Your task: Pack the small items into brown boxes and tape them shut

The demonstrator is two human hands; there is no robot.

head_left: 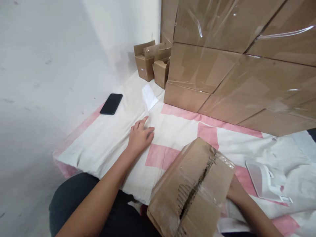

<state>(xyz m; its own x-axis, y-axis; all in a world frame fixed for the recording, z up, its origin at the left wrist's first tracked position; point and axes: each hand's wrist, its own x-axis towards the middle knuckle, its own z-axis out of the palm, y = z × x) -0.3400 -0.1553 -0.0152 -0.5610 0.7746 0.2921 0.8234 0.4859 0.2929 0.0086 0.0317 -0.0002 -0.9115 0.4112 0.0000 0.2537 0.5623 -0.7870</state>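
Observation:
My left hand (141, 136) lies over the bed-like surface with its fingers apart and nothing in its grasp. Its index fingertip is at the lower edge of a crumpled white slip of paper (149, 96); whether they touch I cannot tell. A taped cardboard box (195, 187) stands tilted near my lap, with a torn, dark seam along its upper face. My right hand (232, 189) grips this box from its right side, the fingers hidden behind it.
A black phone (111, 104) rests by the wall at left. Two small opened cartons (144, 67) stand at the back beside a large stack of plastic-wrapped boxes (222, 75). A white tape dispenser-like object (268, 181) lies right, on the pink-and-white cloth (177, 131).

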